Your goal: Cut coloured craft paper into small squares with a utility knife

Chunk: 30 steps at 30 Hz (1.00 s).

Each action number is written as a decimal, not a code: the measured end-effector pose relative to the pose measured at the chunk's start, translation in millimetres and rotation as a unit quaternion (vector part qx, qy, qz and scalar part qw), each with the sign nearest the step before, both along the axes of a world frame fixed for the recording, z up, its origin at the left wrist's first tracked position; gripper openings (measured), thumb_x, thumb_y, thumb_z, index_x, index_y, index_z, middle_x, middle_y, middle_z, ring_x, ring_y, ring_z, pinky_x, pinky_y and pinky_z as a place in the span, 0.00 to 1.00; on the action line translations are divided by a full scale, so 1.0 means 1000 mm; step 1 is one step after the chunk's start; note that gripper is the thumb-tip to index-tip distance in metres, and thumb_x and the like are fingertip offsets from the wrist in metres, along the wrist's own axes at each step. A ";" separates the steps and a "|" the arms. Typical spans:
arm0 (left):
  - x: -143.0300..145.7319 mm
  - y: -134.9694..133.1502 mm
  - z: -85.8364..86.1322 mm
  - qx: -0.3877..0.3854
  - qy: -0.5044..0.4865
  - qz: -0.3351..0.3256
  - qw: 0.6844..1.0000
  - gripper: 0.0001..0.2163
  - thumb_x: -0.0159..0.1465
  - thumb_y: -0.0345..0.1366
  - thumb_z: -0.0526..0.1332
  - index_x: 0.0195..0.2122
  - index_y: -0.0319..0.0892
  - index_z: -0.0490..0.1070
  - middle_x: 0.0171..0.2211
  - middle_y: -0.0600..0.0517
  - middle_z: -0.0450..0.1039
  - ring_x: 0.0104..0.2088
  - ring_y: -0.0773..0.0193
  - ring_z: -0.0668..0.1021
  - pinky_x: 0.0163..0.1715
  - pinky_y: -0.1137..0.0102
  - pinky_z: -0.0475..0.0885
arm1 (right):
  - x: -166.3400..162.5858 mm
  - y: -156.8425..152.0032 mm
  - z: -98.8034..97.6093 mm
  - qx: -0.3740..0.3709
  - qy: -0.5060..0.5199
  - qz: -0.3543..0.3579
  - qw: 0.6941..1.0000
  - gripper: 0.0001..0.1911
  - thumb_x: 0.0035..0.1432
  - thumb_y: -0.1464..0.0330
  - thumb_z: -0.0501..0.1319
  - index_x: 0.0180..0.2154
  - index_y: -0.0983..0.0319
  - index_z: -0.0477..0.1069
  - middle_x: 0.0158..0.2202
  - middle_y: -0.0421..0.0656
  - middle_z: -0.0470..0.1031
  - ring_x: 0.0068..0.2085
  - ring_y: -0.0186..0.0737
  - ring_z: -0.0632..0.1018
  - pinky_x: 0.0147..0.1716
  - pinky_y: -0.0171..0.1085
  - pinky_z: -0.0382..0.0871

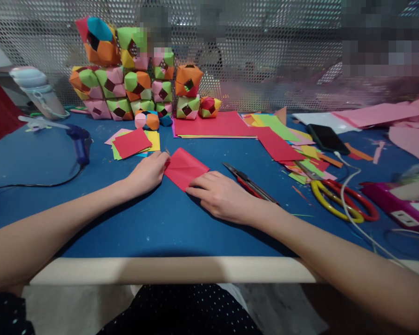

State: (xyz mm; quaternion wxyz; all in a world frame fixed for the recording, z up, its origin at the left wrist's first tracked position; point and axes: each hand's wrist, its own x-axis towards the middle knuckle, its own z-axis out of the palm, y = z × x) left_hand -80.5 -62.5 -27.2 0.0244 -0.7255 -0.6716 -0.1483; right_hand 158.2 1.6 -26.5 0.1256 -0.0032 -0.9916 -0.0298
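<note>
A folded red paper square lies on the blue table top, turned like a diamond. My left hand is curled at its left corner, fingertips pinching the paper's edge. My right hand rests on the paper's lower right edge, fingers pressed together and flat on it. Both forearms reach in from the near edge of the table.
A red-handled cutter lies right of my right hand; yellow and red scissors further right. Stacked paper cubes stand at the back. Loose coloured sheets, a red sheet pile, a phone, a glue gun.
</note>
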 end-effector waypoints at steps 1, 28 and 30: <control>0.001 -0.001 0.001 -0.002 0.003 0.002 1.000 0.11 0.65 0.27 0.50 0.45 0.39 0.67 0.42 0.42 0.72 0.42 0.54 0.76 0.43 0.62 0.71 | 0.000 0.000 0.000 -0.004 0.000 0.001 1.000 0.18 0.63 0.76 0.51 0.51 0.68 0.73 0.46 0.55 0.75 0.44 0.47 0.72 0.44 0.46 0.62; -0.041 0.013 0.022 -0.115 -0.121 -0.073 0.983 0.09 0.60 0.36 0.60 0.37 0.42 0.78 0.36 0.51 0.75 0.34 0.66 0.75 0.39 0.71 0.69 | 0.000 0.002 0.004 -0.005 -0.014 0.004 1.000 0.20 0.64 0.76 0.49 0.52 0.65 0.73 0.40 0.51 0.74 0.38 0.43 0.69 0.40 0.42 0.59; -0.040 0.013 0.023 -0.109 -0.110 -0.075 0.985 0.08 0.61 0.36 0.59 0.37 0.42 0.78 0.35 0.51 0.74 0.35 0.66 0.75 0.39 0.71 0.69 | 0.000 0.002 0.003 -0.004 -0.014 0.005 1.000 0.20 0.64 0.76 0.49 0.52 0.65 0.73 0.39 0.51 0.74 0.38 0.43 0.69 0.40 0.42 0.59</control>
